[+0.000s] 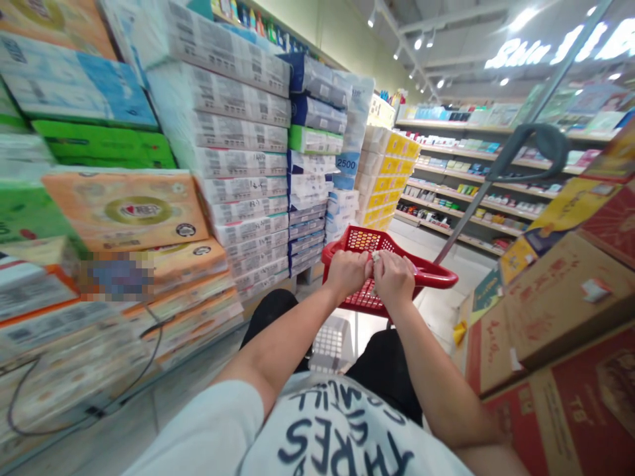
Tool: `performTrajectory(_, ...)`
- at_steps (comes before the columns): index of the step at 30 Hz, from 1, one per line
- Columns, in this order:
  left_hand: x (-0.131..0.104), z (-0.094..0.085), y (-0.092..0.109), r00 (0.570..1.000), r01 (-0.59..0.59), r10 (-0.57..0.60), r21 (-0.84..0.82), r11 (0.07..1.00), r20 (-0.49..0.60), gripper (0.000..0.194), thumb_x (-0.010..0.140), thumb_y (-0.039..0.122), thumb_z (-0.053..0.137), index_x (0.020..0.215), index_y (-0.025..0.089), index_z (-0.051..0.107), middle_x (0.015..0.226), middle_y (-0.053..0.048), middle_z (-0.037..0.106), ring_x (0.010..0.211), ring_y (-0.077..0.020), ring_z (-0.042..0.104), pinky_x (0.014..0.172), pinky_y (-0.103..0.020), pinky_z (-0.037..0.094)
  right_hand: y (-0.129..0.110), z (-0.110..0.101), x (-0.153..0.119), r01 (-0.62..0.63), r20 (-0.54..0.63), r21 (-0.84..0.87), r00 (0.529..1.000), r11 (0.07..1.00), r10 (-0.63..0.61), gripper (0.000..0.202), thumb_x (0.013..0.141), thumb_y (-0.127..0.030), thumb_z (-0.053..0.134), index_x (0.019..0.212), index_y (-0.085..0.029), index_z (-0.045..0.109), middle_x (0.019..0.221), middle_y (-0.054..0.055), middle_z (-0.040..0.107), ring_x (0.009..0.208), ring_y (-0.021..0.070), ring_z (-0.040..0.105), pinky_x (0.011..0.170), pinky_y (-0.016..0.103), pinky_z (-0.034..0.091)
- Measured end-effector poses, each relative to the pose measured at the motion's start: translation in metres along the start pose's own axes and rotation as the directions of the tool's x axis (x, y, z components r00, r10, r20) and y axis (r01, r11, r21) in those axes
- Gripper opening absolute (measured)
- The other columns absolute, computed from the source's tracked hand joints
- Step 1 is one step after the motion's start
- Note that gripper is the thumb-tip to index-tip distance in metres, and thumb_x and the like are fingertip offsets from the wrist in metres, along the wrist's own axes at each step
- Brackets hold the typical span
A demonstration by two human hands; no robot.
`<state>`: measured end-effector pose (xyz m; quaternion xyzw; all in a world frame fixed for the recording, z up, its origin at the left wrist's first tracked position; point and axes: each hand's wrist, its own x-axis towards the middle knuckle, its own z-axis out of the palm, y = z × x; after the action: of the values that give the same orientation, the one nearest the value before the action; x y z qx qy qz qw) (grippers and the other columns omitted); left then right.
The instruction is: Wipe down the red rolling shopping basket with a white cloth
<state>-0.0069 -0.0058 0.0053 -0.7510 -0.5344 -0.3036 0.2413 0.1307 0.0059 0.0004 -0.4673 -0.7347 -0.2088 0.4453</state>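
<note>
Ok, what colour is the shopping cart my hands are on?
The shopping cart is red; it shows best in the head view.

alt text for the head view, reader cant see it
A person holds a red shopping cart, left grip and right grip side by side, in a store. Stacked packages rise on the left, cardboard boxes on the right, stocked shelves ahead.

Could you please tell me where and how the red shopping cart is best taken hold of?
Probably by its red handle, from the near side, palms down over the top. The bar runs crosswise there, above red mesh, and its bare right end looks rounded; the left hand and right hand close over its middle.
</note>
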Motion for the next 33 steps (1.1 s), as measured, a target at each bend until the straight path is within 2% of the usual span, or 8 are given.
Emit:
performTrajectory(3,0.000,0.000,0.000,1.000,0.006,-0.006,-0.001,1.000,0.002,0.031,0.098,0.033,0.036,0.095,0.015,0.061,0.078,-0.008,0.067,0.072,-0.0222,0.061,0.068,-0.035,0.034,-0.002,-0.001,-0.005,0.043,-0.058,0.001,0.997,0.999,-0.043,0.028,0.091,-0.023,0.046,0.106,-0.015,0.068,0.114,0.012,0.068,0.109,0.0232,0.059,0.102,0.040,0.035)
performTrajectory(8,0.000,0.000,0.000,1.000,0.002,-0.002,0.010,1.000,-0.001,0.032,0.098,0.034,0.034,0.096,0.015,0.061,0.078,-0.008,0.067,0.072,-0.0226,0.061,0.068,-0.035,0.034,0.002,-0.001,0.006,0.006,0.065,-0.016,0.998,1.000,-0.005,0.025,0.090,-0.023,0.046,0.090,-0.017,0.070,0.094,0.007,0.073,0.087,0.0213,0.064,0.091,0.037,0.041)
performTrajectory(12,-0.001,-0.001,0.000,1.000,0.002,-0.002,0.000,1.000,0.001,0.031,0.098,0.033,0.035,0.094,0.016,0.061,0.077,-0.008,0.067,0.071,-0.0222,0.061,0.068,-0.035,0.035,0.001,0.002,-0.004,0.041,-0.072,-0.013,0.997,0.999,-0.042,0.027,0.091,-0.025,0.045,0.104,-0.016,0.068,0.110,0.009,0.070,0.104,0.0226,0.061,0.100,0.038,0.036)
performTrajectory(14,-0.002,-0.001,-0.001,1.000,0.006,-0.006,0.000,1.000,-0.005,0.031,0.098,0.033,0.036,0.095,0.015,0.061,0.078,-0.008,0.067,0.071,-0.0224,0.061,0.068,-0.036,0.035,-0.001,0.001,-0.008,0.061,-0.094,-0.002,0.994,0.998,-0.061,0.028,0.091,-0.024,0.045,0.106,-0.015,0.067,0.114,0.010,0.069,0.108,0.0222,0.060,0.102,0.038,0.034)
performTrajectory(20,-0.002,-0.001,-0.003,1.000,-0.012,0.012,0.006,1.000,-0.007,0.034,0.099,0.035,0.033,0.094,0.016,0.060,0.078,-0.008,0.067,0.071,-0.0238,0.061,0.067,-0.036,0.034,0.001,-0.001,0.013,-0.007,0.122,-0.018,0.992,1.000,0.009,0.025,0.091,-0.025,0.046,0.088,-0.018,0.070,0.088,0.006,0.073,0.082,0.0195,0.064,0.089,0.035,0.039)
performTrajectory(26,-0.002,-0.001,-0.004,1.000,-0.001,0.001,-0.008,1.000,0.008,0.036,0.099,0.036,0.031,0.096,0.015,0.060,0.079,-0.009,0.067,0.072,-0.0227,0.061,0.068,-0.035,0.035,-0.002,0.002,-0.007,0.070,-0.087,-0.006,0.994,0.997,-0.071,0.028,0.091,-0.024,0.046,0.108,-0.015,0.067,0.114,0.011,0.068,0.109,0.0219,0.059,0.102,0.038,0.034)
performTrajectory(31,-0.002,-0.001,-0.001,1.000,0.009,-0.009,-0.002,1.000,0.016,0.035,0.099,0.036,0.032,0.098,0.015,0.060,0.081,-0.009,0.068,0.074,-0.0231,0.061,0.070,-0.036,0.036,0.002,-0.005,0.003,0.035,0.079,0.009,0.996,0.999,-0.036,0.025,0.091,-0.025,0.046,0.096,-0.018,0.069,0.103,0.008,0.072,0.095,0.0201,0.064,0.098,0.037,0.037)
performTrajectory(33,-0.001,-0.001,0.000,1.000,0.011,-0.011,-0.008,1.000,0.019,0.035,0.098,0.036,0.033,0.099,0.014,0.060,0.082,-0.009,0.068,0.075,-0.0234,0.062,0.070,-0.036,0.036,0.004,-0.005,0.005,-0.001,0.088,0.001,0.996,1.000,0.001,0.026,0.092,-0.027,0.045,0.095,-0.018,0.069,0.102,0.007,0.072,0.093,0.0205,0.064,0.098,0.038,0.036)
